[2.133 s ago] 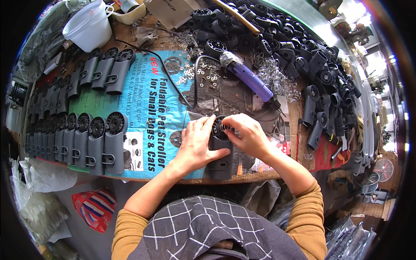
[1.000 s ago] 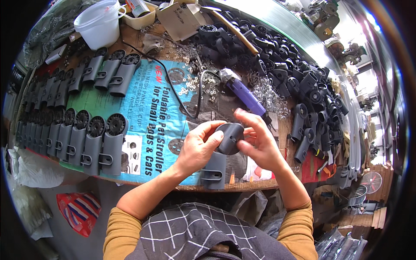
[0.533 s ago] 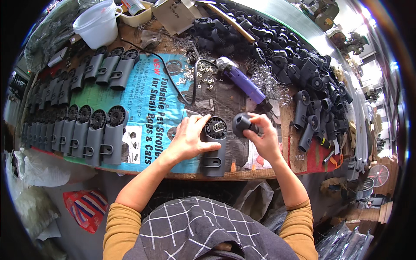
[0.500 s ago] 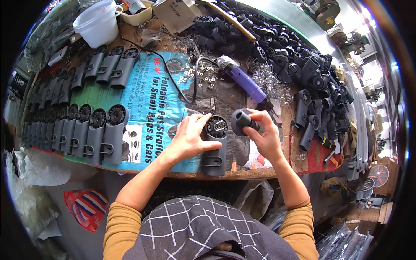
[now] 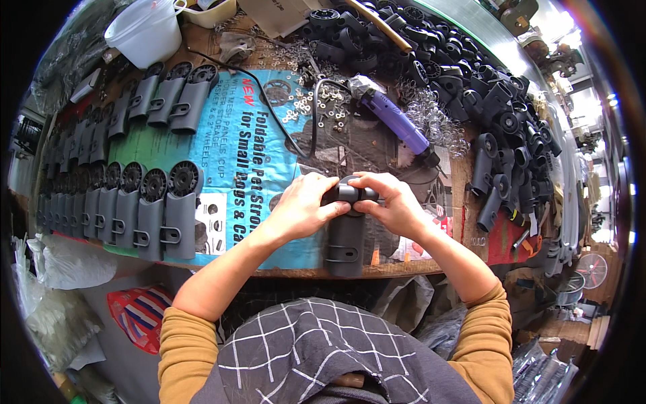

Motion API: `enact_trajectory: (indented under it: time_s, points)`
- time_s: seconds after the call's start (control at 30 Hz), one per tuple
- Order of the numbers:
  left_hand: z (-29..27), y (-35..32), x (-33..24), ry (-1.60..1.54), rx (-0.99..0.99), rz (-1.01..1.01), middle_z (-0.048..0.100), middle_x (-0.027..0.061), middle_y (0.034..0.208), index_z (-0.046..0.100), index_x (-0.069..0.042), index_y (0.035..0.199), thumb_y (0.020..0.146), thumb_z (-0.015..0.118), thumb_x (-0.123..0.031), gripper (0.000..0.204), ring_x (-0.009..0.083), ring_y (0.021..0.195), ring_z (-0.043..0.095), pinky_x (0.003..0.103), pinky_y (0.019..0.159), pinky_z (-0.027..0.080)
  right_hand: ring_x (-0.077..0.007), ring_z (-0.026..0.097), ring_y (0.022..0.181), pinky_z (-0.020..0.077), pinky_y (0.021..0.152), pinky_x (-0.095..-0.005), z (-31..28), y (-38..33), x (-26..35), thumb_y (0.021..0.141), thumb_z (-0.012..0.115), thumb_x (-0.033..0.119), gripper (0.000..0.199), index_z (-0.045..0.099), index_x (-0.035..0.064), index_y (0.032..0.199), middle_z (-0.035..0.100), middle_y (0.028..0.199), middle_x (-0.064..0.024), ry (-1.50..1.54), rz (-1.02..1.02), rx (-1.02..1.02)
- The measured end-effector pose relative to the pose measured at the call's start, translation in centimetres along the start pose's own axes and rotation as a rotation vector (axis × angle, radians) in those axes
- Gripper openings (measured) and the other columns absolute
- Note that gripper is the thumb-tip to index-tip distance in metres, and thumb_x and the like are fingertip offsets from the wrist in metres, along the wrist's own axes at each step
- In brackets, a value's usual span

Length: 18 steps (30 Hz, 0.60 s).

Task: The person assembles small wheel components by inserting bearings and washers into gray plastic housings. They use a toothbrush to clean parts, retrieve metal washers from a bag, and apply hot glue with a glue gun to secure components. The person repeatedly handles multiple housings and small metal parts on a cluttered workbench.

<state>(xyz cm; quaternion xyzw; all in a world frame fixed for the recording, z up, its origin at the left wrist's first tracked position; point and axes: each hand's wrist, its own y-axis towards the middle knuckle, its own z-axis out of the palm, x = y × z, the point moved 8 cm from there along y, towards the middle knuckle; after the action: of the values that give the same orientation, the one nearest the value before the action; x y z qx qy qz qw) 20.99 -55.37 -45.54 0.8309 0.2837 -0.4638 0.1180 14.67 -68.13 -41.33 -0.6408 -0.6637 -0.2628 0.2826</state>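
A dark plastic housing (image 5: pixel 345 244) with a slotted loop near its lower end lies on the bench in front of me. Its round head is covered by a black round-ended plastic piece (image 5: pixel 348 192). My right hand (image 5: pixel 397 207) grips that piece from the right, thumb and fingers closed on it. From the left, my left hand (image 5: pixel 303 206) closes its thumb and fingers on the same joint. The spring inside the housing's head is hidden now. Just beyond my right hand lies a purple power screwdriver (image 5: pixel 397 124) with a black cable.
Rows of similar housings (image 5: pixel 180 219) stand at the left. Loose nuts (image 5: pixel 323 108) and a heap of springs (image 5: pixel 434 121) lie farther back. Black plastic parts (image 5: pixel 501 121) pile up at the right. A white bucket (image 5: pixel 145 34) stands at the far left.
My right hand has brought the black round-ended piece left and down onto the housing's head, covering the spring. My left hand has shifted right and closed on the joint.
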Motion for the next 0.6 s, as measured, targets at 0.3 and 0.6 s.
enact_trajectory:
  time_s: [0.3,0.6]
  points:
    - [0.2,1.4,-0.8,0.053,0.206,-0.100,0.063,0.0201,0.103,0.063,-0.001,0.110,0.083,0.071,-0.032,0.042,0.0363,0.100,0.062,0.044,0.087,0.049,-0.0269,0.056,0.122,0.0431,0.101,-0.0357,1.7,-1.2,-2.3,0.083,0.072,0.007,0.039,0.058,0.0063,0.120,0.057,0.133,-0.0158,0.217,0.051,-0.086]
    - [3.9,3.2,-0.1,-0.482,0.285,-0.717,0.066,0.0132,0.099,0.068,-0.001,0.103,0.081,0.069,-0.050,0.054,0.0201,0.093,0.060,0.035,0.079,0.047,-0.0215,0.056,0.115,0.0472,0.098,-0.0354,1.9,-3.4,-4.6,0.084,0.073,0.007,0.047,0.048,0.0058,0.125,0.056,0.123,-0.0091,0.723,0.078,-0.212]
